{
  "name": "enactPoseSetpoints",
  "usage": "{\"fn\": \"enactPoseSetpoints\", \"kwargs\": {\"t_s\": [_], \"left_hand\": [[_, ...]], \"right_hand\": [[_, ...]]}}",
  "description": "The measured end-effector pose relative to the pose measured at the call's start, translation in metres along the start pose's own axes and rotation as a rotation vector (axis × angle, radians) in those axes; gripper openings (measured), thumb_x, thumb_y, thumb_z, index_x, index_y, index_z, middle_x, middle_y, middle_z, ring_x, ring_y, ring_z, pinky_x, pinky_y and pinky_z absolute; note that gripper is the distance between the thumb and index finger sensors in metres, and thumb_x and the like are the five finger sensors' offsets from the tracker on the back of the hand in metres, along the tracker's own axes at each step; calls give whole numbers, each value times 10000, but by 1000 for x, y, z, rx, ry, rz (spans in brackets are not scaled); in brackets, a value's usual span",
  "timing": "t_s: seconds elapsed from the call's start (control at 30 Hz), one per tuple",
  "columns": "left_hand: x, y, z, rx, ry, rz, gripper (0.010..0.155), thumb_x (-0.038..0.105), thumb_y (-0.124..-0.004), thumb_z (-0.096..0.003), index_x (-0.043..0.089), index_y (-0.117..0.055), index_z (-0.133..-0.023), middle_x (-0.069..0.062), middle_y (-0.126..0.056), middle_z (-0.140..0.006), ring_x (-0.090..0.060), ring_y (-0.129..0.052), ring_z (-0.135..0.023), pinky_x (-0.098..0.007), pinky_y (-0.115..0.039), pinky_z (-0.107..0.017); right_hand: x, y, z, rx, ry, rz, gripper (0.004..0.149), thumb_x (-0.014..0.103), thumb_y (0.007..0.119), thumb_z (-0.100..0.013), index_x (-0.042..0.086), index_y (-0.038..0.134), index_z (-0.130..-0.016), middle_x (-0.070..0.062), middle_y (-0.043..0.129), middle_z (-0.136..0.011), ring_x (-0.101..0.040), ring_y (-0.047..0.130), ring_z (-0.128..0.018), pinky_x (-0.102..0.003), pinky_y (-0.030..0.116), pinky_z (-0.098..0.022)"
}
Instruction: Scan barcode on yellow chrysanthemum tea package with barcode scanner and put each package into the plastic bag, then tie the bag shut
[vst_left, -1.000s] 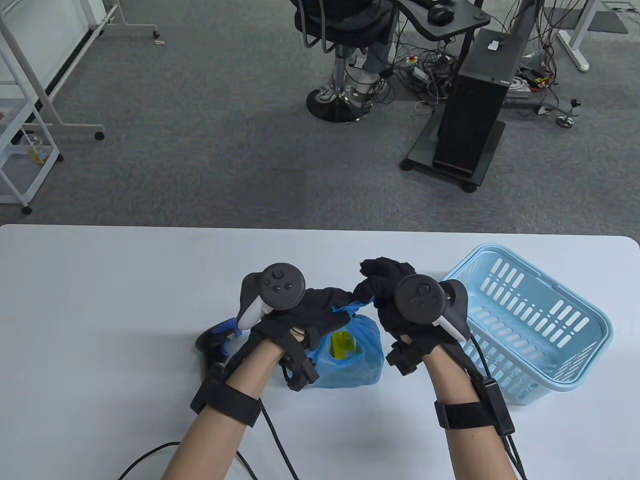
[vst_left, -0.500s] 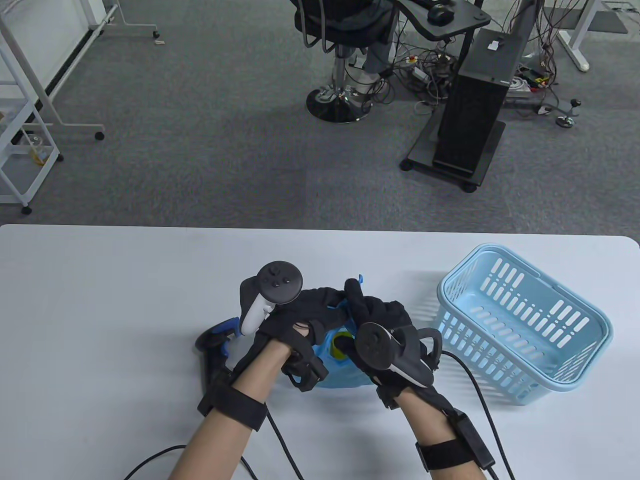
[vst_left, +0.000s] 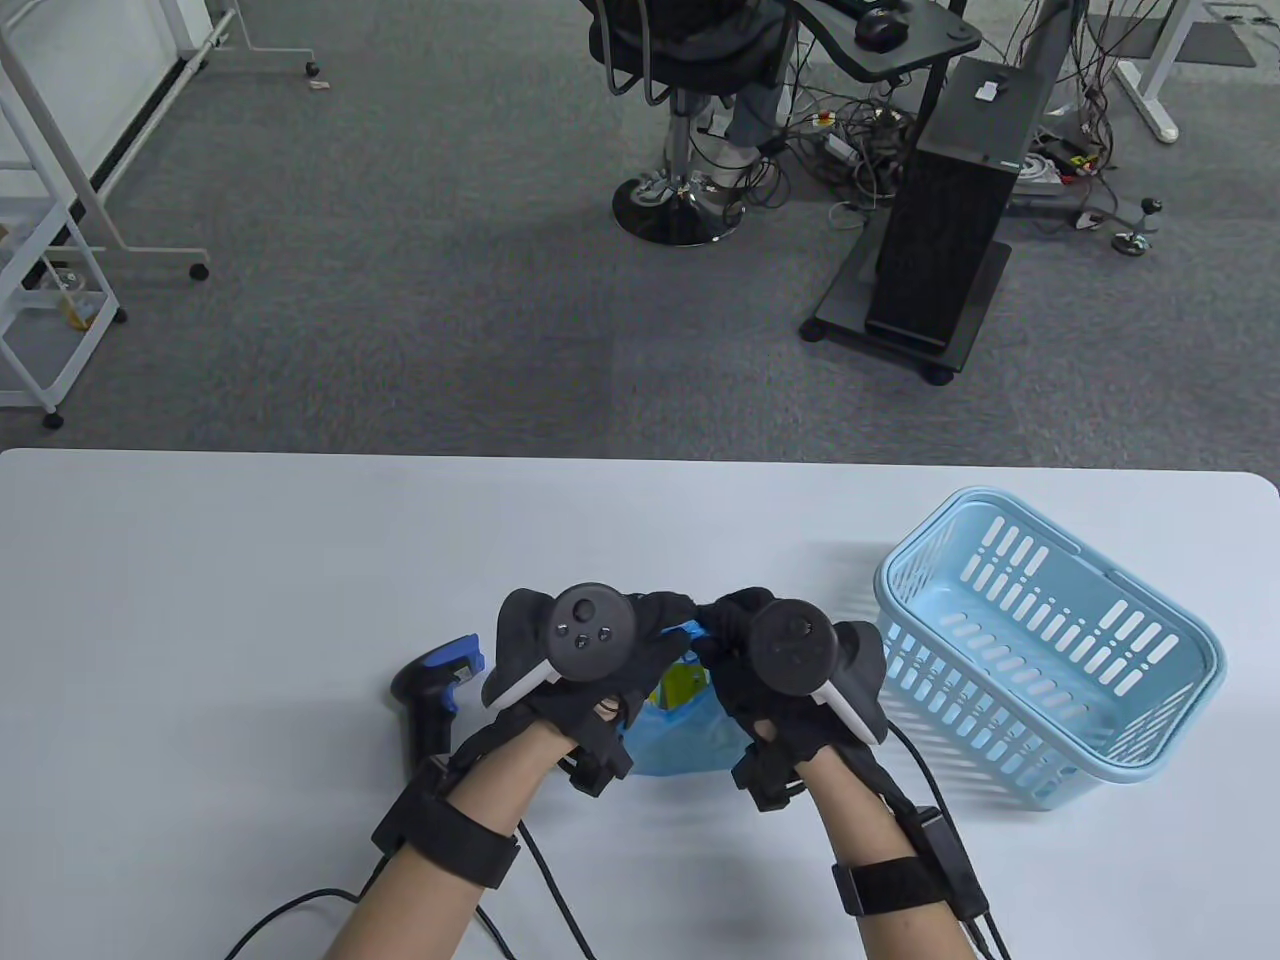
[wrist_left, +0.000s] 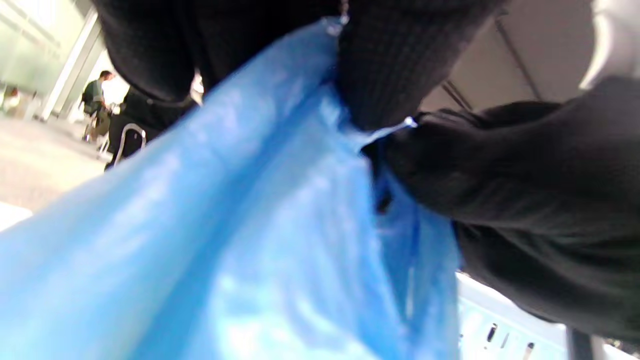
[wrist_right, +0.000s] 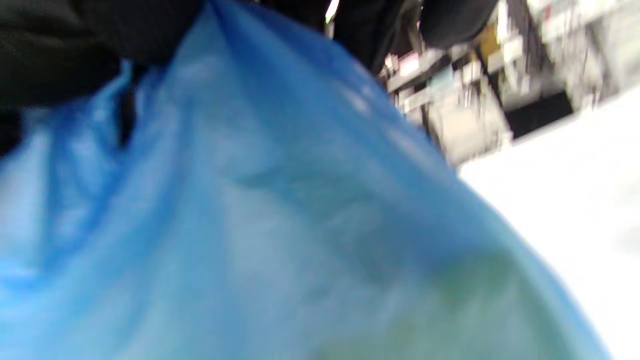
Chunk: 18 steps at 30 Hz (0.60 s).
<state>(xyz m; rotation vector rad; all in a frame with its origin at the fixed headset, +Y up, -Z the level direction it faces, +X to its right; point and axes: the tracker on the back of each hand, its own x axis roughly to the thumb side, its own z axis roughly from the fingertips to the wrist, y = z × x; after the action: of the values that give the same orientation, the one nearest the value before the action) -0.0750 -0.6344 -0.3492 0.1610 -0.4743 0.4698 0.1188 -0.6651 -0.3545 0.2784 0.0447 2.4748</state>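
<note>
1. The bag (vst_left: 680, 745), thin, crinkled blue plastic, sat near the tabletop's front edge, a yellow package (vst_left: 682, 688) showing through its mouth.
2. The left hand (vst_left: 600, 670) and right hand (vst_left: 775, 670) each pinched the bag's top.
3. The scanner (vst_left: 432, 690), black with a blue head, lay half hidden left of the bag.
4. A slotted pale-blue basket (vst_left: 1050, 650) stood right; no print was legible.

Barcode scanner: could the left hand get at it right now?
Probably not at once. The barcode scanner lies bare on the table just beside the left hand, but that hand's fingers grip the plastic bag and would have to let go first.
</note>
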Motion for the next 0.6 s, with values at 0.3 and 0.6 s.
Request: {"fn": "enactPoseSetpoints", "kwargs": {"t_s": [0.3, 0.6], "left_hand": [[-8, -6, -3, -46, -3, 81, 421, 355, -883, -463, 206, -927, -854, -20, -1075, -685, -257, -1067, -680, -531, -785, -563], [-22, -6, 1, -184, -7, 311, 528, 457, -821, -486, 169, -883, -924, -82, -1031, -785, -332, -1008, -764, -580, -736, -588]], "right_hand": [[-12, 7, -4, 261, -28, -199, 400, 138, 719, -371, 243, 810, -746, -152, 425, -1094, -443, 333, -1024, -701, 304, -691], [-8, 5, 2, 160, -78, -137, 486, 511, 766, -334, 225, 826, -723, -122, 520, -1086, -422, 415, -1036, -708, 337, -696]]}}
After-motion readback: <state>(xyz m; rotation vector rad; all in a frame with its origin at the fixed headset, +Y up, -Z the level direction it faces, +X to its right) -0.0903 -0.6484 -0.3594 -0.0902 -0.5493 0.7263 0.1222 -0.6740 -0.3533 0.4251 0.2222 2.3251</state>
